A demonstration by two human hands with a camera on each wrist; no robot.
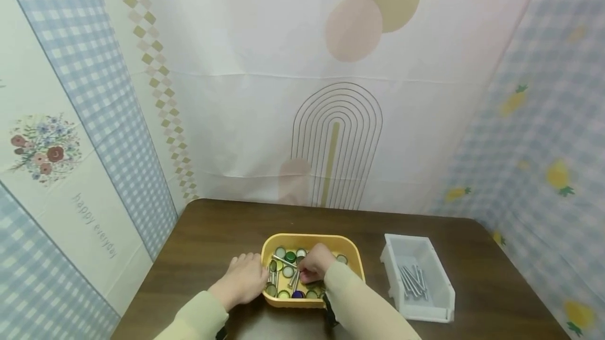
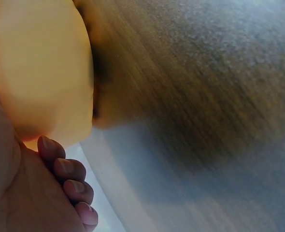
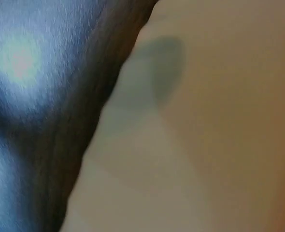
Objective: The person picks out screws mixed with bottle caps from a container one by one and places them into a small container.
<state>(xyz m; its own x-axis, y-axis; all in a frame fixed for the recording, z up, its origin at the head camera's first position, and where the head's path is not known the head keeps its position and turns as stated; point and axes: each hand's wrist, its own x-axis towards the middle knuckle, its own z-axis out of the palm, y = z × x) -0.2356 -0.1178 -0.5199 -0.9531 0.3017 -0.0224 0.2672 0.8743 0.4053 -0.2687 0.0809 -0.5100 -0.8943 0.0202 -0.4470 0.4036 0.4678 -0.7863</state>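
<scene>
A yellow tray (image 1: 313,303) holds several bottle caps, among them a green cap (image 1: 290,257) and a blue cap (image 1: 298,294), mixed with long silver bolts (image 1: 283,261). My left hand (image 1: 243,278) rests against the tray's left wall, its fingers loosely bent; the left wrist view shows the fingertips beside the yellow wall. Inside the tray, my right hand (image 1: 315,264) is reaching down with curled fingers and pinches at a bolt among the caps. That hand and its sleeve cover the tray's right part. The right wrist view has mostly a blurred pale surface.
Right of the yellow tray stands a white plastic bin (image 1: 446,298) with several silver bolts (image 1: 413,281) in it. Both sit on a dark brown wooden table (image 1: 217,229). Patterned cloth (image 1: 246,130) hangs behind the table and along both sides.
</scene>
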